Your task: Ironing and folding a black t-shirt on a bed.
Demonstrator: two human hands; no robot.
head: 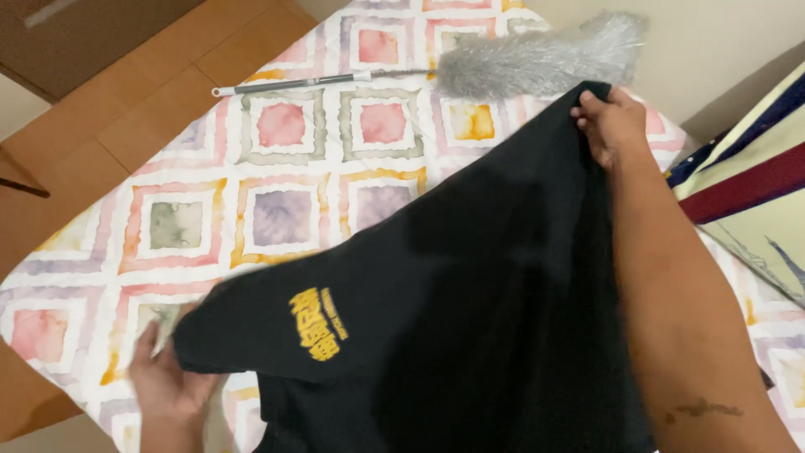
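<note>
A black T-shirt (470, 285) with a small yellow print on the chest is spread out above the bed, stretched between both hands. My left hand (168, 386) grips its near-left edge at the bottom left of the view. My right hand (610, 122) pinches its far corner at the upper right, with the forearm running down the right side. The shirt hides most of the bed's near right part.
The bed sheet (285, 168) has a pattern of pastel squares. A grey fluffy duster (537, 59) with a metal handle lies at its far end. Brown floor tiles (109, 117) show to the left, a striped cloth (755, 176) to the right.
</note>
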